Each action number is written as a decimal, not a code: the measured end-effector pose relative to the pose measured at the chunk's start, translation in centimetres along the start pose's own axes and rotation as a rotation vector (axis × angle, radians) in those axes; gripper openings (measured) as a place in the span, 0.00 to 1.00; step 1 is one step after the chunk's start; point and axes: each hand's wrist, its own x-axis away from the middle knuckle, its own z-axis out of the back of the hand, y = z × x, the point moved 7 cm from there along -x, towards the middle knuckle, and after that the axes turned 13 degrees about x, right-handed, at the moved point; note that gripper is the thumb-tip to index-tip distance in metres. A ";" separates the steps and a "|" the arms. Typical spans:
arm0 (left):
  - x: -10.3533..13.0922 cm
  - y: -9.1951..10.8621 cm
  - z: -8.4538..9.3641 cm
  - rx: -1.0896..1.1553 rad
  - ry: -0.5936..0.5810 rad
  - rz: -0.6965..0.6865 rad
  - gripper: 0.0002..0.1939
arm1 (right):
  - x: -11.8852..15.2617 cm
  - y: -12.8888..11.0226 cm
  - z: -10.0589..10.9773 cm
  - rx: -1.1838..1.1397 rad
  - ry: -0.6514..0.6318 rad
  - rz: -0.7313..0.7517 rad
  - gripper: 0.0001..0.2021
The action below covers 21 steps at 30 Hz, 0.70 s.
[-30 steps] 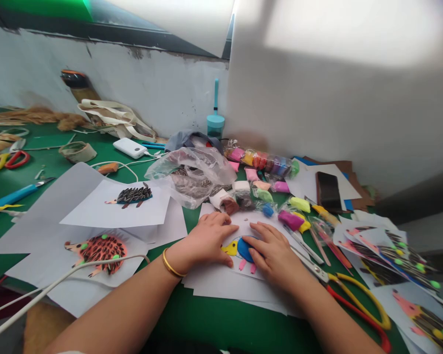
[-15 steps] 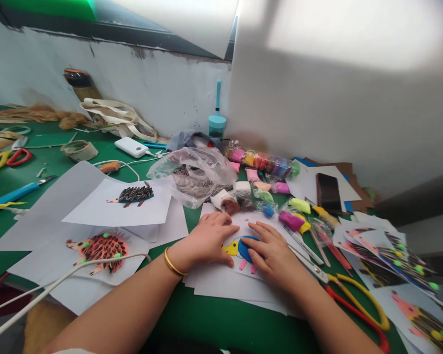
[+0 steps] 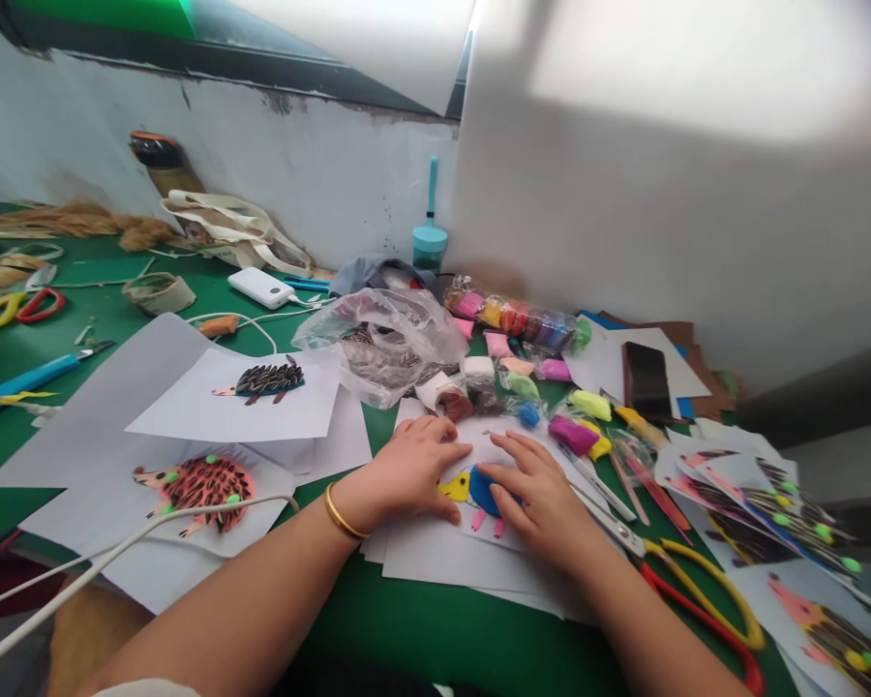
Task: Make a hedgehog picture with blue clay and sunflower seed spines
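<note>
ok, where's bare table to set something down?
Bare green tabletop shows between the left forearm and right forearm, on the near side of white sheets. At left, a scrap-dotted patch lies between the red-and-yellow scissors and tan ring-shaped holder. Crowded: behind the sheets, clay packets; right, large scissors and overlapping hedgehog pictures.

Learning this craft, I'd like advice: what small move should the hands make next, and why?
I would probably press the blue patch gently outward with the right hand, since that hand's fingers lie on it and some bare white paper seems to show between it and the yellow head.
</note>
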 end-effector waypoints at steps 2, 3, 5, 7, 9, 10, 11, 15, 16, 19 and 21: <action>0.0 0.0 0.0 0.000 0.000 -0.003 0.42 | 0.0 -0.1 -0.2 0.003 -0.022 0.008 0.14; 0.0 0.0 0.0 0.001 0.002 -0.004 0.42 | 0.0 -0.2 -0.3 0.007 -0.040 0.010 0.14; 0.0 0.0 0.0 0.005 0.004 -0.006 0.42 | 0.0 -0.5 -0.6 0.017 -0.068 0.006 0.15; 0.0 0.0 0.0 0.012 0.003 -0.003 0.42 | -0.1 -0.7 -0.8 0.026 -0.076 0.004 0.14; 0.0 0.0 0.0 0.016 0.000 0.000 0.42 | -0.2 -0.9 -0.8 0.030 -0.069 0.006 0.14; 0.0 0.0 0.0 0.017 0.000 0.002 0.41 | -0.2 -1.0 -0.8 0.028 -0.062 0.006 0.14; 0.0 0.0 0.0 0.017 0.001 0.003 0.41 | -0.2 -0.9 -0.7 0.020 -0.054 0.005 0.15; 0.1 0.1 0.0 0.011 0.002 -0.004 0.41 | -0.3 -0.3 -0.4 -0.044 -0.007 -0.018 0.15; 0.1 0.1 0.0 0.009 0.002 -0.005 0.41 | -0.2 0.0 -0.3 -0.050 0.008 -0.025 0.15; 0.1 0.1 0.0 0.013 0.005 -0.006 0.42 | -0.2 0.3 -0.2 -0.025 0.026 -0.039 0.15; 0.1 0.1 0.1 0.023 0.007 -0.004 0.44 | -0.2 0.3 -0.3 0.000 0.015 -0.040 0.15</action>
